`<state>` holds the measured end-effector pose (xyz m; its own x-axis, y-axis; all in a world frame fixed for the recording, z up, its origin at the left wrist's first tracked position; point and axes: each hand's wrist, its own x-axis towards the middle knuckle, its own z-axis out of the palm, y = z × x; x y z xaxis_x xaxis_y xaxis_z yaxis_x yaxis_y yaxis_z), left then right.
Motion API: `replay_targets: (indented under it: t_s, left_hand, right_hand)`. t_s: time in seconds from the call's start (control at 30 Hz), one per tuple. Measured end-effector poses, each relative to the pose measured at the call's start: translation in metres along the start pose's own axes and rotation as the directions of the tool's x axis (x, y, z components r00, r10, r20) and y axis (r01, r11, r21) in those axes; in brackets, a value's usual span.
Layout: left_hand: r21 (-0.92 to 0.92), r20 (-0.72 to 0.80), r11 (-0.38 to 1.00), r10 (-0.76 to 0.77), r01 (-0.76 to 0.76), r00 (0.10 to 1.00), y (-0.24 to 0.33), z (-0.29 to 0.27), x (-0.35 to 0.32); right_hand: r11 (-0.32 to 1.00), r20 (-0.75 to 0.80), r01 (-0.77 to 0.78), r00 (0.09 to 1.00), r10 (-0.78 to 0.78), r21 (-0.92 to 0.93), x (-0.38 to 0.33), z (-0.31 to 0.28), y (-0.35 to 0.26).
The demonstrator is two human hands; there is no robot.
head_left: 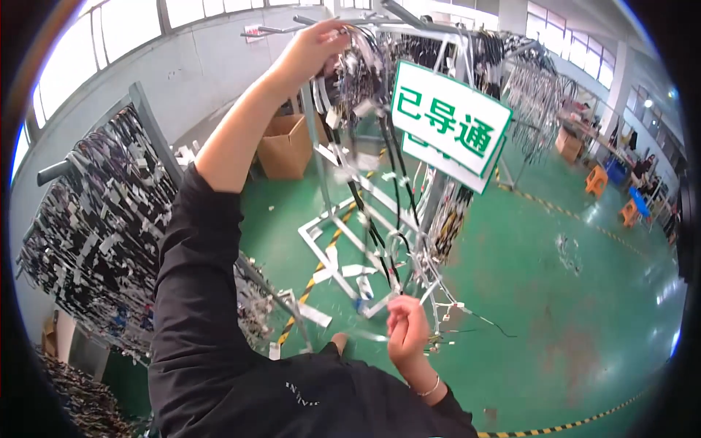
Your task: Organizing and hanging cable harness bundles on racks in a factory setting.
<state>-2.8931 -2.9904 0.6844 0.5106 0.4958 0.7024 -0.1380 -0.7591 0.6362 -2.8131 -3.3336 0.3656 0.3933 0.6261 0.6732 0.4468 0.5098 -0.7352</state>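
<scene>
At 12 o'clock in the head view, the left hand [315,45] is reaching up, fingers closing around the top of a wire harness bundle [365,95] hanging on the metal rack [438,29]. The harness is trailing down toward 6 o'clock, where the right hand [406,330] is pinching its lower wire ends. A green-and-white sign [449,125] is hanging just beside the bundle at 1 o'clock. More harnesses are draping over a second rack [95,219] at 9 o'clock. A cardboard box [285,146] is sitting on the green floor [569,292] behind.
</scene>
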Motion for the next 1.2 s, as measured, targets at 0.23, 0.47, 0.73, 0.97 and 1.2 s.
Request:
replay_targets:
  t_s: [0.23,0.47,0.73,0.97,1.2]
  left_hand:
    - [0.185,-0.054,0.981,0.067,-0.056,0.996,-0.021,-0.097,0.131]
    - [0.463,0.191,0.882,-0.001,-0.090,0.982,-0.067,-0.149,0.214]
    - [0.683,0.228,0.730,-0.175,-0.029,0.958,-0.061,-0.161,0.225]
    - [0.517,0.312,0.856,-0.165,-0.021,0.936,-0.115,-0.157,0.255]
    - [0.383,0.488,0.915,-0.317,0.128,0.813,-0.145,-0.155,0.265]
  right_hand:
    - [0.991,-0.033,-0.007,0.999,0.003,-0.135,0.045,0.035,0.048]
    - [0.985,-0.078,0.022,0.996,-0.036,-0.171,0.128,0.091,0.095]
    - [0.989,-0.057,-0.121,0.992,0.116,-0.086,0.166,0.125,0.139]
    - [0.971,-0.069,-0.226,0.973,0.221,-0.079,0.179,0.136,0.154]
    - [0.911,0.122,-0.404,0.903,0.412,-0.084,0.171,0.140,0.142]
